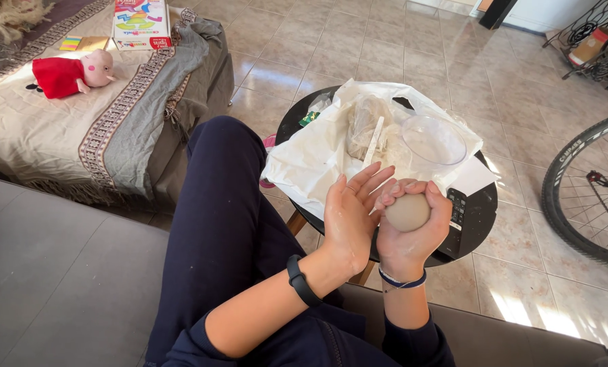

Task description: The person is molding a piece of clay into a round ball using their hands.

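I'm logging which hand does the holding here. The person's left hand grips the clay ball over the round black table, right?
Not quite: in the head view the right hand grips the clay ball; the left hand is open beside it, over the round black table.

The person wears dark navy trousers (215, 224), filling the middle of the frame, the cloth smooth with a few faint pale specks. The top is the same navy, its sleeves (412, 343) pushed up past the forearms at the lower edge of the frame. A black band (302, 280) with a matte strap circles the left wrist. A thin bracelet (400, 281) of dark blue and white strands rings the right wrist. A slim ring (350, 189) sits on one finger of the left hand (351, 217).
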